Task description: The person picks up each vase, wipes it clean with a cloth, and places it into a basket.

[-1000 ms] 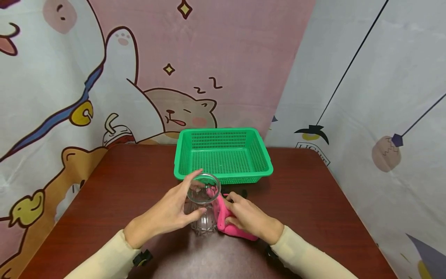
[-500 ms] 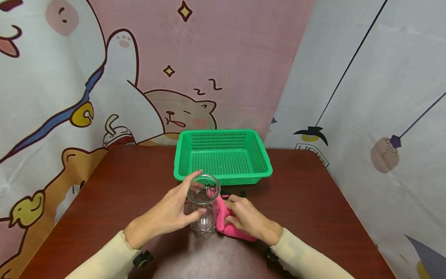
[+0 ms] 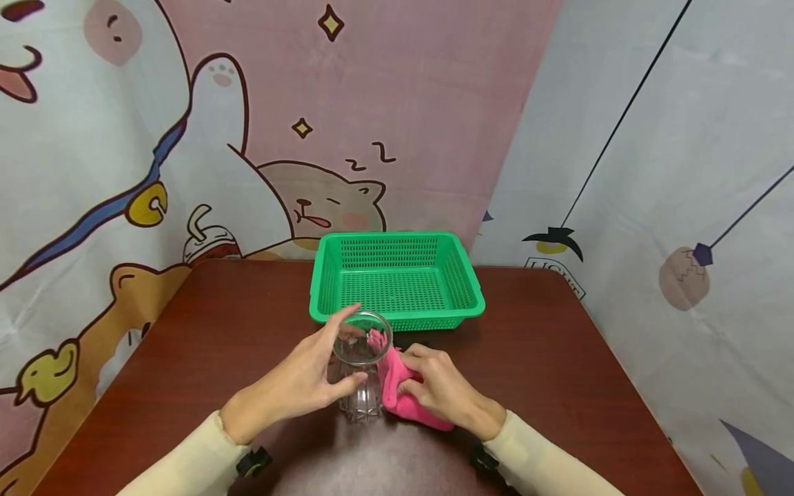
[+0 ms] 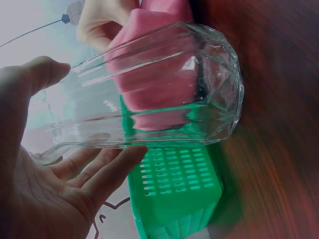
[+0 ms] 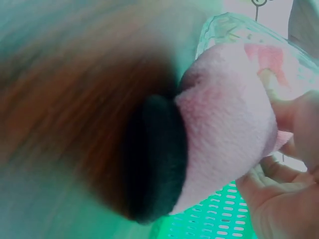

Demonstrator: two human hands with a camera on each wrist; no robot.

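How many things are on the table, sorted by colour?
Clear: 1, the glass
Pink: 1, the cloth
Green: 1, the basket
Total: 3

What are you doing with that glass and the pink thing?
A person sits at a brown table. Their left hand holds a clear ribbed glass upright on the table. Their right hand grips a pink cloth and presses it against the side of the glass. Behind them sits a green basket with nothing visible in it.
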